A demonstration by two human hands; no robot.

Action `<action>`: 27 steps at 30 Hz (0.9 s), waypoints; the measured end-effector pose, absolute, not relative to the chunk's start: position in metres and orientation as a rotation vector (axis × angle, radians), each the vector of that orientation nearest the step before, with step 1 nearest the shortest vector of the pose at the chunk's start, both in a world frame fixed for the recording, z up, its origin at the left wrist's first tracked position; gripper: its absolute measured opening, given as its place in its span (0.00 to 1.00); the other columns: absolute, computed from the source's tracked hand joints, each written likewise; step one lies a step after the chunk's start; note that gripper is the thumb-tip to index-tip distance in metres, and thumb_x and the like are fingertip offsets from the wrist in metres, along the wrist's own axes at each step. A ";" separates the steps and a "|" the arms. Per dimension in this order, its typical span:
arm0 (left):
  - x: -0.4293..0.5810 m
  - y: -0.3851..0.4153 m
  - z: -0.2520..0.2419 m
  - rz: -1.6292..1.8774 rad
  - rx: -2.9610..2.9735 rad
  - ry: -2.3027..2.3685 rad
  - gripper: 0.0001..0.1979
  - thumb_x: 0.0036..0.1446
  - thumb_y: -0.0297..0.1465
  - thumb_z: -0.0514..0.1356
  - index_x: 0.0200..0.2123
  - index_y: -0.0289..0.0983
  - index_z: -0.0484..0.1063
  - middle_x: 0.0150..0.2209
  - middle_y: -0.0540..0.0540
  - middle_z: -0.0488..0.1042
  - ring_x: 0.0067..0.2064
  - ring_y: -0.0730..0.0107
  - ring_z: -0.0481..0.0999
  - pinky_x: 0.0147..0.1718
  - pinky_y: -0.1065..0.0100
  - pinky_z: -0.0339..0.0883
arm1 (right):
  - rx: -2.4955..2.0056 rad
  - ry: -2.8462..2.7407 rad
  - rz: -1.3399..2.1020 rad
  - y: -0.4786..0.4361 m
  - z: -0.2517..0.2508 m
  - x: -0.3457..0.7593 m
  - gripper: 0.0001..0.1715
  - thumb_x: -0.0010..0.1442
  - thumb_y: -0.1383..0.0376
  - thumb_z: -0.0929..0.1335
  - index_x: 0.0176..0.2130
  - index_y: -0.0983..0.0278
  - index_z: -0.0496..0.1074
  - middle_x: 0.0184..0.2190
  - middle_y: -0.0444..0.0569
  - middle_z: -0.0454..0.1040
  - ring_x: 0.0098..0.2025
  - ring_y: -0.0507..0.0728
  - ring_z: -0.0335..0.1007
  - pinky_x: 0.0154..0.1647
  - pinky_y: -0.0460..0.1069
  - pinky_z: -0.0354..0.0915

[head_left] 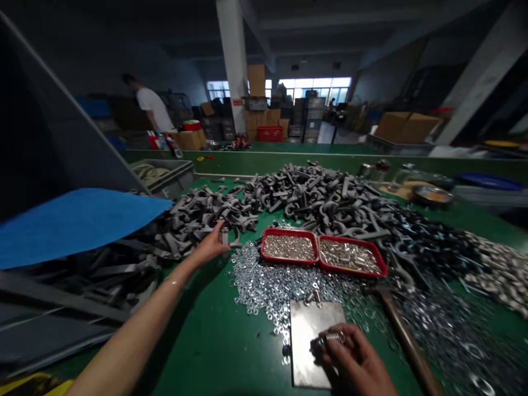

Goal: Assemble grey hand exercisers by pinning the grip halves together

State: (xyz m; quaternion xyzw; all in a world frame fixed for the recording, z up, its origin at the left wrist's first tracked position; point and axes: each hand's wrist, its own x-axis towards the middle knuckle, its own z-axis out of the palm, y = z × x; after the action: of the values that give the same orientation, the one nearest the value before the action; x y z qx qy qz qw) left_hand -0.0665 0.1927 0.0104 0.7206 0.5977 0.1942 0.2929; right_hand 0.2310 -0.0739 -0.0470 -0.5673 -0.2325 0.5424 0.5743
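My left hand point(210, 246) reaches out to the near edge of a heap of grey, curved hook-shaped parts point(297, 190). Its thumb and fingers close around one grey curved part point(225, 236). Over a flat metal plate point(307, 349), my right hand point(358, 360) pinches a small assembly with a coil spring point(333, 337) and a dark end. The fingers partly hide this piece. A few short metal pins point(313, 297) lie at the plate's far edge.
Two red trays point(291, 261) of small metal pieces stand mid-table among scattered washers point(264, 286). A hammer point(398, 319) lies right of the plate. Black parts point(429, 236) spread at the right. A blue sheet point(86, 223) is at left; a person point(154, 104) stands beyond.
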 end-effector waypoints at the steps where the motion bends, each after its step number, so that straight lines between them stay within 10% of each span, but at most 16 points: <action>1: -0.066 0.174 0.007 0.557 1.849 1.465 0.34 0.60 0.30 0.59 0.65 0.37 0.47 0.40 0.45 0.76 0.43 0.57 0.80 0.43 0.58 0.72 | -1.321 -0.534 1.250 -0.076 -0.046 0.235 0.21 0.48 0.51 0.78 0.36 0.59 0.73 0.32 0.48 0.79 0.34 0.59 0.77 0.36 0.51 0.70; 9: 0.036 -0.028 -0.052 0.679 0.907 0.612 0.17 0.58 0.28 0.57 0.50 0.40 0.57 0.35 0.48 0.74 0.27 0.71 0.76 0.27 0.68 0.71 | -1.244 -0.623 1.349 -0.090 -0.052 0.246 0.16 0.59 0.55 0.73 0.41 0.60 0.69 0.36 0.49 0.79 0.38 0.59 0.78 0.39 0.52 0.70; 27: 0.103 -0.066 -0.053 0.839 0.469 0.507 0.19 0.48 0.24 0.55 0.46 0.39 0.59 0.28 0.52 0.69 0.19 0.79 0.59 0.16 0.76 0.58 | -1.364 -0.825 1.093 -0.111 -0.031 0.247 0.18 0.56 0.51 0.73 0.40 0.59 0.72 0.38 0.50 0.79 0.40 0.60 0.77 0.42 0.52 0.72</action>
State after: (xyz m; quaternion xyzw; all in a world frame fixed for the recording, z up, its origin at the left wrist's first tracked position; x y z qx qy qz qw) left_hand 0.1028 -0.0662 -0.0530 0.2230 0.2414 0.3993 0.8559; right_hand 0.2469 -0.1109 -0.0314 -0.5805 -0.3513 0.4655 0.5683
